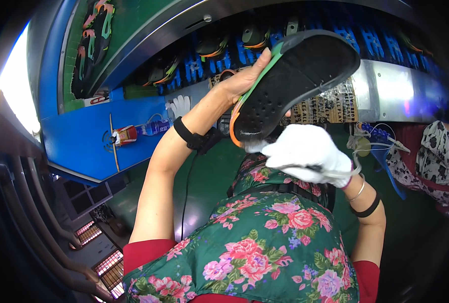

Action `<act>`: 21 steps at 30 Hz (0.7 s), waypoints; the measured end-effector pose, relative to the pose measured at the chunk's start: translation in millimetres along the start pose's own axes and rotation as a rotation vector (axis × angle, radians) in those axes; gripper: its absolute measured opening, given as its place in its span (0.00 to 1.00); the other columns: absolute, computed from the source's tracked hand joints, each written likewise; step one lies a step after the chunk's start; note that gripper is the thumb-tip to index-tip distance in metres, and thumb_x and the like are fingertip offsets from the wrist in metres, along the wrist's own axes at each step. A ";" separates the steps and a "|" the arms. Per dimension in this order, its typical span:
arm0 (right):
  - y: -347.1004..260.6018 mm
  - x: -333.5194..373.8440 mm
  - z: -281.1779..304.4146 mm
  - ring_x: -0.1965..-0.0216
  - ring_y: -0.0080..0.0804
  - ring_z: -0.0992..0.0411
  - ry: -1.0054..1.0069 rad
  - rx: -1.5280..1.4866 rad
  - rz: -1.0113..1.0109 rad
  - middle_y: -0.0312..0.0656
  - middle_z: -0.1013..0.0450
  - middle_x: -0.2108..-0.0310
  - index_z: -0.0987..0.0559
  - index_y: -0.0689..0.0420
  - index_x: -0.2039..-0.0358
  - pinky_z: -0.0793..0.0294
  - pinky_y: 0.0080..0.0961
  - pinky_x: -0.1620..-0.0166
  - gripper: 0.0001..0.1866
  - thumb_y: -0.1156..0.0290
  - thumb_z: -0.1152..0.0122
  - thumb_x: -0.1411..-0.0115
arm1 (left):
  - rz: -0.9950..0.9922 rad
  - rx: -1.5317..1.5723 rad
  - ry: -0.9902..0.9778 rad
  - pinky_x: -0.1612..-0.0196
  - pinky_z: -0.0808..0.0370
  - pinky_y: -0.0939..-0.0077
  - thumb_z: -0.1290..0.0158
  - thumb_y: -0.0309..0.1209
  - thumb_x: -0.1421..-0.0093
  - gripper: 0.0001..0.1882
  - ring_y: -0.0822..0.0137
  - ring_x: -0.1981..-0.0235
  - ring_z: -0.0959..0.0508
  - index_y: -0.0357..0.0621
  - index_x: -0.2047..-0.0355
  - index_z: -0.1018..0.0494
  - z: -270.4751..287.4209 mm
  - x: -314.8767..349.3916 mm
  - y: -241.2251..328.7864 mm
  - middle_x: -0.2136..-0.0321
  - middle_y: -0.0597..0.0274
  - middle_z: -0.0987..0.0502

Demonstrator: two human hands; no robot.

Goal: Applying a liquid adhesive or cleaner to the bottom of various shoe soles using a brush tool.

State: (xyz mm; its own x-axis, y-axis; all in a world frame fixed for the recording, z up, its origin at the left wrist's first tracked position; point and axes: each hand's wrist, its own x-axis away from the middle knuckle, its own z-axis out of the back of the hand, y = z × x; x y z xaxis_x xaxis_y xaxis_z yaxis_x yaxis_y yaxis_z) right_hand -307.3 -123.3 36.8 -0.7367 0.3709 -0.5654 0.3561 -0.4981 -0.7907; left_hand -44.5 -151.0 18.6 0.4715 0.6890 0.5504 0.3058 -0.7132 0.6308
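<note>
A shoe sole (295, 83) is held up tilted in front of me. Its broad face is black with small dimples, and its side wall runs from green to orange. My left hand (240, 83), bare, grips it by the green-orange edge; most of its fingers are hidden behind the sole. My right hand (305, 154), in a white glove, is closed around what looks like a brush. Pale bristles (255, 146) touch the lower, orange-rimmed end of the sole, while the glove covers most of the handle.
Beyond the sole runs a metal-edged line with blue racks (194, 65) carrying several soles (212, 48). A blue table (83, 146) on the left bears a red cup (125, 135), a bottle (156, 127) and a white glove (180, 106). Another person's patterned clothing (434, 151) shows at right.
</note>
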 end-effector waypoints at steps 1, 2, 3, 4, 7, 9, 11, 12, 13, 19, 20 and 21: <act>2.1 -2.2 1.4 0.61 0.43 0.18 0.008 -0.109 -0.033 0.42 0.14 0.57 0.11 0.52 0.55 0.18 0.36 0.58 0.16 0.77 0.25 0.46 | 0.004 -0.052 0.106 0.46 0.13 0.49 0.62 0.77 0.33 0.55 0.48 0.48 0.13 0.38 0.28 0.32 -2.5 3.6 -2.3 0.42 0.41 0.19; 2.8 -4.1 3.3 0.61 0.42 0.17 0.074 -0.093 -0.049 0.41 0.14 0.59 0.10 0.51 0.58 0.18 0.37 0.58 0.12 0.77 0.25 0.44 | 0.005 -0.104 0.207 0.44 0.14 0.54 0.61 0.76 0.32 0.54 0.52 0.46 0.14 0.36 0.30 0.31 -4.9 6.1 -5.9 0.42 0.42 0.18; 5.6 -7.6 5.7 0.61 0.41 0.17 0.114 0.009 -0.037 0.40 0.13 0.59 0.10 0.50 0.59 0.19 0.37 0.59 0.12 0.76 0.25 0.45 | -0.053 -0.184 0.186 0.44 0.13 0.54 0.61 0.76 0.32 0.54 0.52 0.47 0.13 0.36 0.30 0.30 -3.3 6.0 -5.0 0.42 0.42 0.18; 6.7 -11.0 6.2 0.62 0.40 0.17 0.087 0.051 -0.004 0.40 0.13 0.59 0.10 0.50 0.59 0.19 0.36 0.59 0.13 0.76 0.25 0.45 | 0.018 -0.117 0.209 0.45 0.13 0.55 0.61 0.76 0.32 0.54 0.52 0.48 0.13 0.35 0.31 0.29 -1.8 6.7 -5.9 0.42 0.43 0.18; 2.7 -20.5 8.6 0.62 0.40 0.16 -0.045 -0.108 -0.087 0.42 0.13 0.61 0.10 0.52 0.61 0.18 0.33 0.57 0.09 0.76 0.23 0.43 | 0.102 0.153 0.053 0.49 0.12 0.52 0.63 0.78 0.33 0.55 0.49 0.52 0.11 0.36 0.33 0.26 9.4 5.4 -7.3 0.43 0.42 0.17; -5.5 -23.4 12.3 0.60 0.36 0.14 0.088 -0.366 -0.296 0.41 0.12 0.61 0.08 0.55 0.62 0.16 0.31 0.53 0.07 0.76 0.22 0.42 | 0.019 0.519 -0.083 0.53 0.12 0.45 0.66 0.79 0.33 0.56 0.43 0.57 0.11 0.38 0.33 0.27 16.1 5.7 -13.9 0.45 0.40 0.16; -10.8 -26.3 18.0 0.58 0.33 0.13 0.349 -0.311 -0.373 0.44 0.12 0.59 0.08 0.59 0.59 0.15 0.30 0.51 0.10 0.81 0.22 0.43 | -0.099 0.511 -0.257 0.51 0.12 0.44 0.65 0.72 0.27 0.49 0.43 0.57 0.11 0.37 0.32 0.28 19.1 8.9 -27.1 0.46 0.41 0.16; -12.2 -27.8 22.0 0.58 0.33 0.14 0.406 -0.195 -0.401 0.44 0.12 0.59 0.08 0.60 0.59 0.15 0.30 0.51 0.10 0.81 0.23 0.43 | -0.066 0.708 -0.108 0.50 0.12 0.46 0.64 0.70 0.26 0.48 0.44 0.54 0.12 0.37 0.31 0.29 18.2 10.4 -36.2 0.46 0.40 0.17; -13.0 -29.0 26.2 0.59 0.33 0.14 0.495 -0.110 -0.398 0.44 0.12 0.59 0.08 0.60 0.59 0.15 0.30 0.51 0.10 0.81 0.23 0.43 | -0.062 0.791 -0.048 0.48 0.12 0.48 0.63 0.67 0.24 0.44 0.46 0.52 0.12 0.37 0.31 0.29 16.0 11.8 -45.7 0.45 0.40 0.17; -14.2 -36.9 42.6 0.59 0.39 0.15 0.356 0.324 -0.230 0.43 0.12 0.59 0.09 0.56 0.61 0.17 0.33 0.52 0.10 0.80 0.24 0.44 | -0.395 0.515 -0.095 0.27 0.29 0.49 0.54 0.49 0.20 0.29 0.56 0.32 0.24 0.40 0.31 0.29 1.0 14.8 -87.5 0.32 0.53 0.25; -15.8 -37.7 42.4 0.59 0.39 0.15 0.325 0.361 -0.190 0.43 0.12 0.59 0.10 0.55 0.61 0.17 0.33 0.52 0.11 0.80 0.24 0.45 | -0.394 0.456 -0.010 0.23 0.35 0.48 0.50 0.48 0.22 0.30 0.56 0.30 0.27 0.42 0.29 0.30 -0.1 16.1 -90.7 0.30 0.53 0.27; -17.6 -37.9 41.4 0.60 0.40 0.15 0.294 0.396 -0.149 0.42 0.12 0.60 0.10 0.55 0.61 0.17 0.33 0.53 0.11 0.80 0.24 0.45 | -0.362 0.397 0.044 0.25 0.31 0.47 0.50 0.46 0.22 0.28 0.54 0.32 0.25 0.42 0.29 0.30 -1.6 18.9 -93.7 0.30 0.53 0.27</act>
State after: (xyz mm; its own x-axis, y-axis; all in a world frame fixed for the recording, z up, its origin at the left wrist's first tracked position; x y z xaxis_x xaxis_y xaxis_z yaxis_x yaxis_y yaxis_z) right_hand -309.4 -161.1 81.9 -0.5501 0.6365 -0.5406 -0.0276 -0.6609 -0.7500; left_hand -65.6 -71.0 -29.3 0.2451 0.8986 0.3640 0.7358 -0.4169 0.5336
